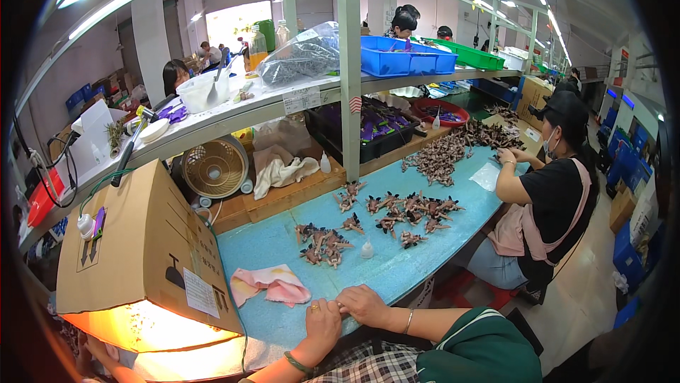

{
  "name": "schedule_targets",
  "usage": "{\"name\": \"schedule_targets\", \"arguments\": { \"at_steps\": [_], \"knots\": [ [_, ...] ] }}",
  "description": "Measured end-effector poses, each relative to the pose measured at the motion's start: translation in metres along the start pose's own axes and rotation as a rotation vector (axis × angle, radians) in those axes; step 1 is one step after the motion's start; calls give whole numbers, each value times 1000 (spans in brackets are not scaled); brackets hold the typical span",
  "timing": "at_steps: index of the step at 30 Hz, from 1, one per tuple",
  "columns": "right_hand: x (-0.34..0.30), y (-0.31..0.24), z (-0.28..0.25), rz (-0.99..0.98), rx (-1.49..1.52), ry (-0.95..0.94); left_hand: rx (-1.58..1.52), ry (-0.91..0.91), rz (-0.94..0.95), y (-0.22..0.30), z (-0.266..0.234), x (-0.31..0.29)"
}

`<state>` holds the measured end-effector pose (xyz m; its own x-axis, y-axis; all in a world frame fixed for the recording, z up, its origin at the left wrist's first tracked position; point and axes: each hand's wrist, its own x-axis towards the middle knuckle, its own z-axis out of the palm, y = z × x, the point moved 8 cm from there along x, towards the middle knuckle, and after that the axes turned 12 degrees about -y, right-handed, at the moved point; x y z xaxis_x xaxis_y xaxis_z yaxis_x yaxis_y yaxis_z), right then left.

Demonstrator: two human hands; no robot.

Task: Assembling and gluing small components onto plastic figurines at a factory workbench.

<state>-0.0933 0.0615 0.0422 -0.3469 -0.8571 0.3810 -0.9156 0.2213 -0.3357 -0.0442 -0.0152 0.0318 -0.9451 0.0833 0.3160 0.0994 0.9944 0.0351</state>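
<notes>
Close together at the near edge of the blue table mat [386, 269], my left hand [324, 320] and my right hand [363, 304] meet with fingers curled in. Whatever they pinch between them is too small and hidden to make out. A pink and white cloth [270, 284] lies crumpled just beyond my left hand. Farther off sit loose clusters of small brownish-pink pieces with dark parts [324, 247], and more such pieces [414, 209] to the right. A small white dropper bottle [367, 249] stands upright beside the nearer cluster.
At left, a cardboard box [142, 241] glows orange inside; another person's hand [103, 358] is below it. A co-worker [545, 192] sits at right by a large heap of pieces [446, 153]. A metal post [349, 71] and shelf [276, 103] rise behind, with a fan [214, 167] underneath.
</notes>
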Motion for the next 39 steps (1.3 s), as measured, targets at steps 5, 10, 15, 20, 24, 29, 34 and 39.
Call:
{"name": "schedule_targets", "arguments": {
  "at_steps": [5,10,15,20,24,29,34,39],
  "knots": [
    [-1,1,2,16,-6,-17,-34,7,5,1,-3,0],
    [1,2,-1,3,-6,-3,-39,1,1,-1,-2,2],
    [2,3,-2,11,-8,3,-41,-5,7,-1,-2,4],
    [3,4,1,3,-4,0,-43,0,6,-2,-1,4],
    [0,-4,0,4,-2,5,-28,-21,-3,1,-3,-2],
    [-2,-2,1,-3,4,44,-58,10,-19,-1,1,-5],
    [2,-3,-5,-7,22,45,-75,-9,-30,-3,-4,0],
    [1,7,1,78,46,-14,-209,28,-52,-13,-6,1]
  ]
}}
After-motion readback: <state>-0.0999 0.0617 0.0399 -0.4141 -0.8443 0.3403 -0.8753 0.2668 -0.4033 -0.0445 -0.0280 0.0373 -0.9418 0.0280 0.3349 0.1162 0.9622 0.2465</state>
